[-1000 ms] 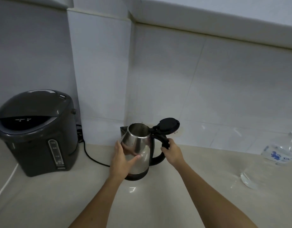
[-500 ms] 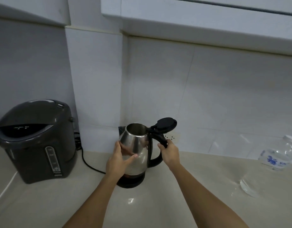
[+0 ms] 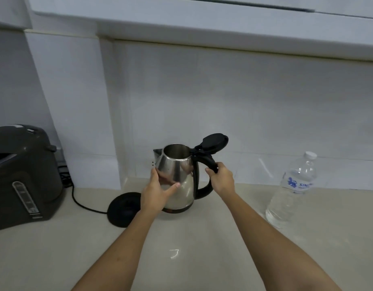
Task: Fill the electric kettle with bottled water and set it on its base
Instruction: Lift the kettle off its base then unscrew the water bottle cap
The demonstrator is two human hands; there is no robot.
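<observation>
Both hands hold kettle (lid open) beside base.

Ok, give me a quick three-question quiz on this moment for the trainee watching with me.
1. True or false: the kettle is seated on its base.
2. Which hand grips the kettle's handle? A) left hand B) right hand C) neither
3. Fill in: the kettle's lid is ____.

Key
1. False: the kettle is off the base, to the right of it, low over or on the counter.
2. B: the right hand wraps the handle; the left hand steadies the steel body.
3. Open, tipped back over the handle. The water bottle stands capped, further right.
</observation>
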